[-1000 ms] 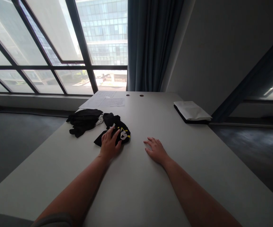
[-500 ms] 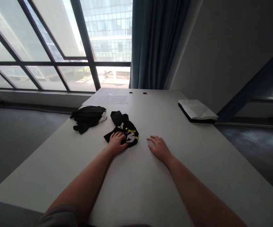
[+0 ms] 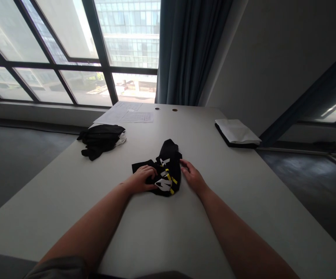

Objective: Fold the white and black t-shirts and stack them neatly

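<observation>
A crumpled black garment (image 3: 172,161) with white and yellow printing lies bunched on the white table (image 3: 162,232) in front of me. My left hand (image 3: 142,179) is on its left part, fingers curled into the cloth and thumb reaching toward the white print. At the garment's right edge is my right hand (image 3: 193,176), its fingers stretched out and slightly apart. Those fingertips are at the cloth or just touching it, and nothing is held in them.
Another heap of black clothing (image 3: 102,138), with a bit of white, lies at the table's left edge. Printed paper sheets (image 3: 137,116) are at the far left. A folded white cloth (image 3: 238,131) rests on a black one at the right edge. Beyond hangs a blue curtain (image 3: 182,54).
The black garment has shifted right and nearer to me with my left hand on it. My right hand, apart from it before, is now at its right edge. The view has tilted slightly.
</observation>
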A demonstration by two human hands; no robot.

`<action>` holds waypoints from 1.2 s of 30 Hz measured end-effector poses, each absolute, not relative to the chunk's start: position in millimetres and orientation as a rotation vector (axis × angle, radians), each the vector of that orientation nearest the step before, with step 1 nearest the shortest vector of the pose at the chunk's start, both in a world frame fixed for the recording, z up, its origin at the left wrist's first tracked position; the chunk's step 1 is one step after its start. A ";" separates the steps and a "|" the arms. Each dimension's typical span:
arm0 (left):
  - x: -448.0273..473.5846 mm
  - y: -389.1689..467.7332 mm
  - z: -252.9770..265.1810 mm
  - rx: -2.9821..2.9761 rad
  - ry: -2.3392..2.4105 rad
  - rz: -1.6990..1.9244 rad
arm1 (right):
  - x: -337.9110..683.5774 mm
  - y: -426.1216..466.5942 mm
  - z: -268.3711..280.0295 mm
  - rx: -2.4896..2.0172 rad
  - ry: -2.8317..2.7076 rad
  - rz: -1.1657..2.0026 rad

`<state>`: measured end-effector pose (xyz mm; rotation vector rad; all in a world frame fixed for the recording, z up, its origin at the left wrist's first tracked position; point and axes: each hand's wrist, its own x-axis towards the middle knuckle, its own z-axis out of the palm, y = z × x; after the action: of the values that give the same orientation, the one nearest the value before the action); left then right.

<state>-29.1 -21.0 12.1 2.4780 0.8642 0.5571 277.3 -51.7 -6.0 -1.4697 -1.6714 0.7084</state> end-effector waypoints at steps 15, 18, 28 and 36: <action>-20.1 -28.9 18.2 2.649 1.104 0.322 | 272.8 -59.1 4.9 -1.264 -1.637 0.862; -19.5 -30.3 15.2 2.625 1.188 0.415 | 272.3 -57.9 2.1 -1.170 -1.296 1.035; -39.5 -10.7 10.6 2.376 1.483 0.899 | 294.3 -36.5 -17.1 -0.805 -0.470 1.268; -41.8 -6.6 4.0 2.263 1.343 0.886 | 308.1 -29.0 -13.6 -0.851 -0.559 1.057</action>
<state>-41.8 -6.6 4.0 2.2631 1.3427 0.8857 308.1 -29.0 -13.6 -0.8513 -0.5590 1.0567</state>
